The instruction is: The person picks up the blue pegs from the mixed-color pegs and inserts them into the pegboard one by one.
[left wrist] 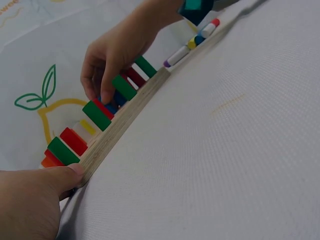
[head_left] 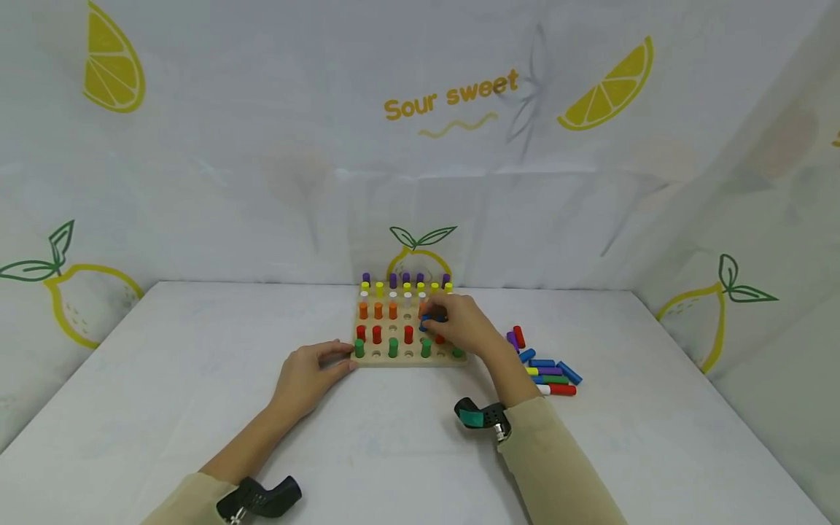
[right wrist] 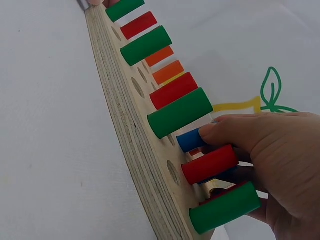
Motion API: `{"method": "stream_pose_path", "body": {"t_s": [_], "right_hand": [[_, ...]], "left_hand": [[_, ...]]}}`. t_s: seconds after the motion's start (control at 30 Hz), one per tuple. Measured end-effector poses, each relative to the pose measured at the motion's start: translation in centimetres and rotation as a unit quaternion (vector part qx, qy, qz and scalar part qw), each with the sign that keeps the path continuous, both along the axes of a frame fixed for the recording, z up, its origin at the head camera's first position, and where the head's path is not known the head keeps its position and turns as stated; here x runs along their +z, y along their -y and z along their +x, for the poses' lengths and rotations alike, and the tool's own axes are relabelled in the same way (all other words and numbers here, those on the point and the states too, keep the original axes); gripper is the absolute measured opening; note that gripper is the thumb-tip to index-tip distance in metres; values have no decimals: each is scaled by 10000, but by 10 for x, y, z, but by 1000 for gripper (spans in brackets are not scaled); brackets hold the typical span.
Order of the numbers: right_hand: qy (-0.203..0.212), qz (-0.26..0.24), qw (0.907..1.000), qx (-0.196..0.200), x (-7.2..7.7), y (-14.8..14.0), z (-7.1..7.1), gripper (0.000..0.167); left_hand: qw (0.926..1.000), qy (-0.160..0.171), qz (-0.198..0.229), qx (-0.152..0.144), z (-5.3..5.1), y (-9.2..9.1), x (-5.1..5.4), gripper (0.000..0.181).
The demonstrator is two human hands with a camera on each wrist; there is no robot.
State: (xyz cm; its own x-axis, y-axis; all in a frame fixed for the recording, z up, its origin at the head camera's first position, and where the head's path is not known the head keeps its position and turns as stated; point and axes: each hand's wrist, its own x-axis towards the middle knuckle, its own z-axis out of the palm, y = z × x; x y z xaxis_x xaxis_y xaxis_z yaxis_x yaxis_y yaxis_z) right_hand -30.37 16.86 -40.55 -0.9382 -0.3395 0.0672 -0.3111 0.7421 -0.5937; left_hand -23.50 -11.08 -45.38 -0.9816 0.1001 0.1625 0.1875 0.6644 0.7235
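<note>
A wooden pegboard (head_left: 410, 362) lies flat, with pegs in rows: purple at the back, then yellow, white, orange, red, and green in front. Some of its holes are bare. My right hand (head_left: 462, 321) is over the board's right half, pinching a blue peg (right wrist: 191, 140) between thumb and fingers, low among the red and orange rows. More blue shows under those fingers in the right wrist view, partly hidden. At the board's front left corner, my left hand (head_left: 307, 375) grips the edge, its thumb (left wrist: 70, 176) beside a green peg (left wrist: 63, 150).
Right of the board lies a loose pile of pegs, among them a blue peg (head_left: 569, 372), a red peg (head_left: 563, 390) and a purple peg (head_left: 512, 340). The white table (head_left: 394, 452) meets a lemon-printed cloth (head_left: 262, 182) behind. Each wrist wears a black camera mount (head_left: 482, 415).
</note>
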Motion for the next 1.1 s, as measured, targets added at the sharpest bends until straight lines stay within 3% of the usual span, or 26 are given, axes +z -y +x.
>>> {"method": "stream_pose_path", "body": {"t_s": [0.5, 0.8, 1.1], "right_hand": [[-149, 480, 9987, -22, 14, -9, 6, 17], [-453, 338, 9984, -48, 28, -28, 11, 21], [-369, 132, 9990, -192, 31, -48, 25, 23]], "left_hand": [[10000, -21, -11, 31, 1, 4, -3, 32], [9999, -88, 65, 32, -1, 2, -6, 32], [9999, -117, 36, -10, 0, 0, -3, 32]]}}
